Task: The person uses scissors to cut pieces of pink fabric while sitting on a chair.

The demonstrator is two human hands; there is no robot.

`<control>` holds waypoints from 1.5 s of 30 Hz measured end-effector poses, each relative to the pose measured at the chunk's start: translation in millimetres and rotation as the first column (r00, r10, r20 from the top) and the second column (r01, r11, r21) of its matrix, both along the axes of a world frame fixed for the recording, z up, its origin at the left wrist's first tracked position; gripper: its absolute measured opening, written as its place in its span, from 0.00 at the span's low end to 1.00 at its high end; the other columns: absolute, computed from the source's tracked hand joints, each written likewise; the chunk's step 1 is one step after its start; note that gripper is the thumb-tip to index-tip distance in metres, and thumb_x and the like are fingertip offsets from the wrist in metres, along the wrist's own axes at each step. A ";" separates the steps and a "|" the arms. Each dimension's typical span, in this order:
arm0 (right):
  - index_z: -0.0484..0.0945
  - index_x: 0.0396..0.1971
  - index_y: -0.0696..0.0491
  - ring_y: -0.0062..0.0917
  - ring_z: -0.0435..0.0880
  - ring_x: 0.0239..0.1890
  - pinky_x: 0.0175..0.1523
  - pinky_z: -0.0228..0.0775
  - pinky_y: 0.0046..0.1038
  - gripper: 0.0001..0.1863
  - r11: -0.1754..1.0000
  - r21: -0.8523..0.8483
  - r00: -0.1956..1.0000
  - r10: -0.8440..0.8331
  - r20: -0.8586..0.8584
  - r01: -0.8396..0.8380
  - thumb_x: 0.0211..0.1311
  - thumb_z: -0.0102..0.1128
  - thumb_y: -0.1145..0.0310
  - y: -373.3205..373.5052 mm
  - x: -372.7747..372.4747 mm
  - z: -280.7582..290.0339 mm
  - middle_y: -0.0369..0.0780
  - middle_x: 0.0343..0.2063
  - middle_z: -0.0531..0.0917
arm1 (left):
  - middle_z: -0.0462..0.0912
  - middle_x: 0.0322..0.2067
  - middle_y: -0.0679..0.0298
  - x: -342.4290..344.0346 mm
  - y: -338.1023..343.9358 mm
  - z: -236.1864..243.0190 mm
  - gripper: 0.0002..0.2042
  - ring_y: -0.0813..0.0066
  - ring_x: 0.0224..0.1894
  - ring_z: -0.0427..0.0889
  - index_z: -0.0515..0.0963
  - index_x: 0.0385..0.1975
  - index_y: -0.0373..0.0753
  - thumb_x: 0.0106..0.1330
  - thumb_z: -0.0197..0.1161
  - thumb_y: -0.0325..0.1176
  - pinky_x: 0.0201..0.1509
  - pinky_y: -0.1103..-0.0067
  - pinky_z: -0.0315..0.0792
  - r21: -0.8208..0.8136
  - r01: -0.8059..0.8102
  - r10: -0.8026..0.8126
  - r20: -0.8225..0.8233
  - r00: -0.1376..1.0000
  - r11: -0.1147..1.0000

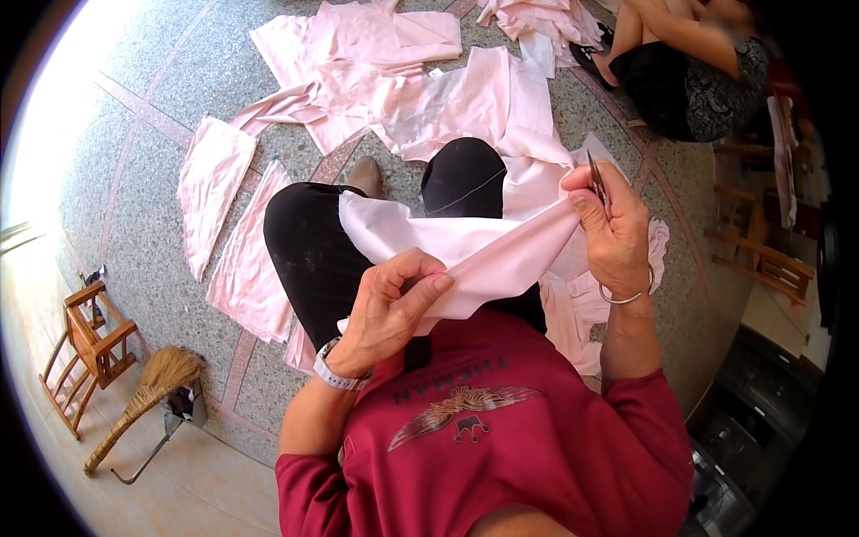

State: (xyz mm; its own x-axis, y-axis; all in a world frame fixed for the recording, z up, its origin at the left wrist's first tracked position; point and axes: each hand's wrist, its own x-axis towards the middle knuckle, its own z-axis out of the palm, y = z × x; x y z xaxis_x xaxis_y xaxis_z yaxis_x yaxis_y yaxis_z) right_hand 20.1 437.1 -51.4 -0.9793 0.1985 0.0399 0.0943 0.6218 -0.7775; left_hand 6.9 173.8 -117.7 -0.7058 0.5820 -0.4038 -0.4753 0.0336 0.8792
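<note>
A piece of pale pink fabric (pixel 501 259) is stretched between my two hands above my lap. My left hand (pixel 394 300) pinches its near edge between thumb and fingers. On the other side, my right hand (pixel 613 215) grips the fabric's upper end between thumb and forefinger. Dark, pointed thread snips (pixel 598 179) are also tucked in that right hand, blades up past the fingers; their lower part is hidden by the palm. The rest of the cloth drapes over my black-trousered knees and hangs down at the right.
Several pink fabric pieces (pixel 385 89) lie spread on the speckled floor ahead and to the left. Another person (pixel 689 80) sits at the upper right. A small wooden chair (pixel 89 345), a straw broom (pixel 152 398) and a dustpan (pixel 185 407) are at the left; wooden furniture (pixel 761 251) stands right.
</note>
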 end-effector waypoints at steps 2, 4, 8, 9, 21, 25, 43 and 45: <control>0.76 0.34 0.59 0.24 0.76 0.29 0.37 0.69 0.24 0.03 0.993 -0.082 0.994 -0.076 0.084 0.083 0.64 0.57 0.75 6.6 -1.0 -4.2 0.40 0.27 0.78 | 0.78 0.26 0.74 -5.4 13.0 -3.5 0.07 0.91 0.29 0.71 0.79 0.33 0.34 0.68 0.63 0.32 0.32 0.90 0.65 0.003 0.029 -0.028 -0.067 0.997 1.000; 0.77 0.37 0.60 0.27 0.77 0.31 0.39 0.69 0.25 0.06 0.999 0.012 0.993 -0.051 0.111 0.050 0.63 0.57 0.74 22.0 -7.6 -25.6 0.42 0.30 0.79 | 0.78 0.26 0.74 -9.0 24.9 -16.7 0.07 0.91 0.29 0.71 0.80 0.33 0.35 0.67 0.63 0.33 0.32 0.89 0.66 -0.008 0.019 -0.019 0.028 0.999 1.000; 0.78 0.44 0.60 0.26 0.78 0.36 0.44 0.69 0.25 0.11 0.961 0.277 0.997 -0.027 0.077 0.005 0.64 0.57 0.71 41.9 -3.1 -72.4 0.44 0.37 0.79 | 0.79 0.28 0.71 -8.6 31.4 -31.8 0.08 0.89 0.29 0.73 0.81 0.35 0.34 0.66 0.65 0.34 0.33 0.88 0.68 -0.090 -0.013 0.031 0.193 0.981 0.996; 0.79 0.44 0.60 0.25 0.78 0.37 0.44 0.69 0.24 0.12 0.996 0.093 0.985 -0.004 0.170 -0.011 0.65 0.57 0.70 33.2 0.8 -66.7 0.43 0.37 0.79 | 0.80 0.28 0.71 -5.0 27.9 -33.4 0.09 0.89 0.29 0.73 0.81 0.36 0.34 0.66 0.65 0.34 0.33 0.88 0.68 -0.104 -0.034 0.057 0.219 0.974 0.994; 0.78 0.41 0.59 0.19 0.75 0.23 0.30 0.67 0.24 0.10 0.879 -0.467 0.838 0.326 0.438 -0.098 0.67 0.56 0.69 -41.1 29.1 -49.8 0.39 0.20 0.79 | 0.85 0.34 0.61 6.2 19.0 -29.9 0.09 0.79 0.33 0.83 0.81 0.40 0.31 0.66 0.63 0.31 0.37 0.83 0.78 0.076 -0.295 0.190 0.608 0.771 0.952; 0.78 0.43 0.60 0.22 0.77 0.23 0.31 0.68 0.26 0.10 0.905 -0.387 0.858 0.333 0.390 -0.175 0.66 0.57 0.70 -40.2 25.8 -41.8 0.43 0.22 0.80 | 0.85 0.34 0.60 8.1 17.1 -28.8 0.10 0.78 0.33 0.83 0.81 0.41 0.30 0.67 0.62 0.32 0.38 0.82 0.78 0.120 -0.315 0.167 0.646 0.745 0.941; 0.80 0.41 0.59 0.37 0.80 0.25 0.33 0.70 0.32 0.10 0.906 -0.347 0.881 0.356 0.313 -0.242 0.62 0.57 0.72 -42.0 22.8 -39.1 0.49 0.25 0.81 | 0.85 0.34 0.60 9.6 16.3 -24.9 0.11 0.79 0.34 0.82 0.81 0.40 0.29 0.67 0.62 0.32 0.41 0.83 0.77 0.123 -0.326 0.185 0.617 0.765 0.938; 0.80 0.40 0.59 0.38 0.80 0.25 0.33 0.70 0.32 0.09 0.905 -0.339 0.879 0.366 0.307 -0.258 0.62 0.57 0.72 -41.7 21.8 -39.0 0.49 0.25 0.81 | 0.85 0.34 0.60 10.1 16.8 -25.9 0.11 0.79 0.34 0.82 0.81 0.40 0.30 0.67 0.62 0.32 0.41 0.83 0.77 0.118 -0.327 0.190 0.616 0.765 0.937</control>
